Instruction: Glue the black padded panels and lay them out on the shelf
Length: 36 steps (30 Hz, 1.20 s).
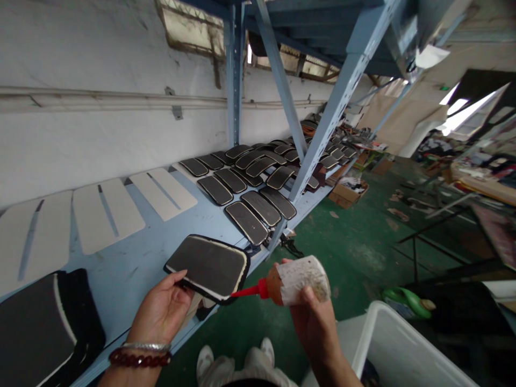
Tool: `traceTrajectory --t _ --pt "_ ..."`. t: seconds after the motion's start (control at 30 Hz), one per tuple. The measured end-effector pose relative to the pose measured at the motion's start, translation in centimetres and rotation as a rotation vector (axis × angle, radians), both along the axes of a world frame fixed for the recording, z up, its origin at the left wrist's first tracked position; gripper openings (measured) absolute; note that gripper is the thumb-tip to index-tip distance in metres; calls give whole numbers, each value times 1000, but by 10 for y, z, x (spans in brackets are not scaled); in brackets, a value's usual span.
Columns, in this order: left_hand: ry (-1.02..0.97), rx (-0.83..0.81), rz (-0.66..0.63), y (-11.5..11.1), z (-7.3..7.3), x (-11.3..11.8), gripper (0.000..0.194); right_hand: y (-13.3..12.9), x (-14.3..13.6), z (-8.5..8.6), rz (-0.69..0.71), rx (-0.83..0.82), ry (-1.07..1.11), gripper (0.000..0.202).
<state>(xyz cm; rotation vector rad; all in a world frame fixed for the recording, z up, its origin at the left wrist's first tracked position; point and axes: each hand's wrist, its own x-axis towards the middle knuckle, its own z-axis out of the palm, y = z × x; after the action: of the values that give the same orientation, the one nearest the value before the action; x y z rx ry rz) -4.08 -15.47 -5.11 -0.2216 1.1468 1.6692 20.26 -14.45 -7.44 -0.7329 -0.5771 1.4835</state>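
My left hand grips the near-left edge of a dark grey padded panel, its thumb on top and the other fingers beneath. A pale glue line runs along the panel's black border. In my right hand is a glue bottle wrapped in worn white tape, held on its side. Its red nozzle points left, with the tip at the panel's near-right edge; whether it touches, I cannot tell. Fingers behind the bottle are partly hidden. At lower left lies a stack of similar panels.
Several dark curved panels lie in rows on the blue shelf. White flat sheets rest along the wall. A blue metal upright rises at the shelf's edge. At lower right stand a white bin and a green bottle.
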Motion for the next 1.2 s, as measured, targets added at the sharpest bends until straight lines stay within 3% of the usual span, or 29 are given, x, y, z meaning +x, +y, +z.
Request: traceTrajectory --t 0.13,0.27,0.37,0.6,0.77,0.9,1.03,1.1,1.2 --pt "16 29 41 1 0 -1 51 -2 -11 -2 47 -96 105 61" --pt "-4 32 117 7 -1 2 53 0 -27 -5 151 -339 373 39" --pt "-36 46 127 15 -3 12 50 -2 -41 -10 239 -426 513 40" --pt "-229 -47 -129 24 -21 47 24 -12 -70 -11 406 -357 605 40" --pt "-326 34 -373 20 -27 63 31 -3 -76 -7 423 -362 637 35" --pt "-305 46 -383 22 -27 67 38 4 -76 -8 401 -376 645 35" --pt "-206 63 -326 14 -26 68 28 6 -74 -8 387 -367 637 33" --pt "-124 142 -293 3 -34 64 28 8 -71 -6 395 -365 644 34" --pt "-111 227 -291 -18 -59 42 39 14 -63 -3 431 -369 631 40"
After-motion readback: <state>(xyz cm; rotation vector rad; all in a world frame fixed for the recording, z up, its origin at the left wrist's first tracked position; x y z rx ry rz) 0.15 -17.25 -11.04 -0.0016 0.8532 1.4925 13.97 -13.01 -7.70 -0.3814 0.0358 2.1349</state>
